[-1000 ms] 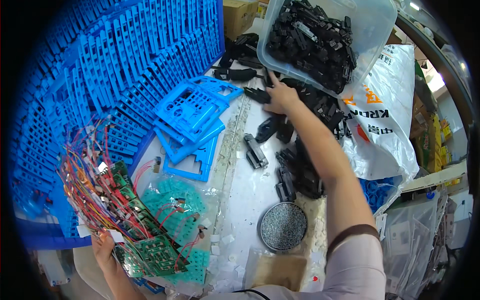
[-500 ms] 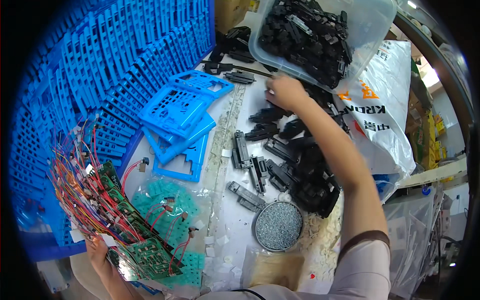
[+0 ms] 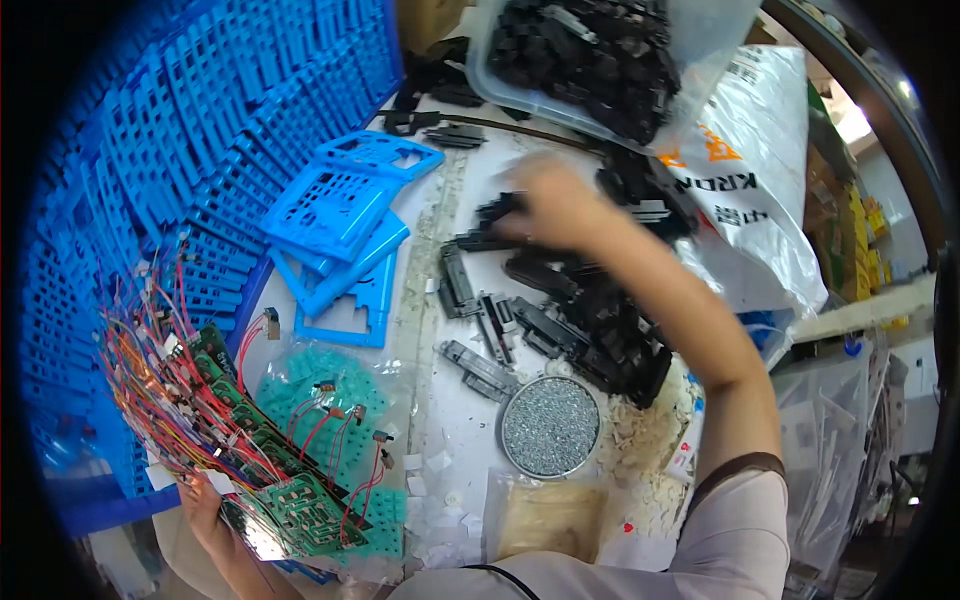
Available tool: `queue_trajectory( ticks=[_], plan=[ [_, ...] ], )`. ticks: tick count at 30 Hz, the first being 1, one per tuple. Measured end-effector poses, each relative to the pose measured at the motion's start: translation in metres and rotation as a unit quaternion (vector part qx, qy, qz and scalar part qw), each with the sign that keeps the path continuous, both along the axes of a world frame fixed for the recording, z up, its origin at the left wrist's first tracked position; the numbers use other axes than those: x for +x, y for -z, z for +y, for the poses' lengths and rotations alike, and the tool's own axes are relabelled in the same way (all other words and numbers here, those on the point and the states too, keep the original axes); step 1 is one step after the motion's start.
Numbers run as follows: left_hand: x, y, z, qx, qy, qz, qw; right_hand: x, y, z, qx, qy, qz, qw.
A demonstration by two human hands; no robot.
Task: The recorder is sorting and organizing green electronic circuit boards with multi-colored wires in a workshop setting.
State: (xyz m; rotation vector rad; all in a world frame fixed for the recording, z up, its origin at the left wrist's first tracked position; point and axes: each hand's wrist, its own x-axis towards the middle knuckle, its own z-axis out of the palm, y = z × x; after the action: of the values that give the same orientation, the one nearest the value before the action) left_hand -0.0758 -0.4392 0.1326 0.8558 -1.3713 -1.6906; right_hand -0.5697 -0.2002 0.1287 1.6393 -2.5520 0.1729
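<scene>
On the left, my left hand point(image 3: 207, 508) is closed on the lower end of a stack of green circuit boards point(image 3: 300, 508). Red, yellow and purple wires with small connectors fan out from the boards. My right hand point(image 3: 553, 203) is over the far part of the bench, smeared by motion, so its fingers and anything in them are unclear. Beneath and beside it lies a loose heap of black plastic mechanisms point(image 3: 625, 345). A greyer mechanism point(image 3: 478, 370) lies apart on the near left of that heap.
Blue plastic housings point(image 3: 335, 210) lie at centre left, before tall stacks of similar ones point(image 3: 225, 120). A clear bin point(image 3: 720, 60) of black parts stands at the back. Nearer are a round tin of small screws point(image 3: 550, 425), a bag of teal pieces point(image 3: 330, 400) and a white sack point(image 3: 765, 200).
My right hand has drawn back from beside the bin toward the near black mechanisms. The whole view has shifted slightly. My left hand keeps its hold on the boards.
</scene>
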Motion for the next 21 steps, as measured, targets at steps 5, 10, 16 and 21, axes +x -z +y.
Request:
queue_trajectory(
  ticks=[5,10,16,21],
  plan=[
    [0.006,-0.001,-0.008,-0.005,0.089,0.018,0.996,0.048,0.034,-0.018,0.099,-0.057,0.007,0.993],
    [0.025,-0.002,-0.002,-0.004,0.085,0.014,0.996,-0.026,0.008,0.052,0.279,0.114,0.037,0.953],
    [0.037,-0.003,0.000,0.004,0.071,0.003,0.997,-0.003,-0.059,0.061,0.321,0.186,0.038,0.928],
    [0.013,-0.014,0.016,0.026,0.100,0.035,0.994,0.131,0.002,0.000,0.073,-0.248,-0.022,0.966]
  ],
)
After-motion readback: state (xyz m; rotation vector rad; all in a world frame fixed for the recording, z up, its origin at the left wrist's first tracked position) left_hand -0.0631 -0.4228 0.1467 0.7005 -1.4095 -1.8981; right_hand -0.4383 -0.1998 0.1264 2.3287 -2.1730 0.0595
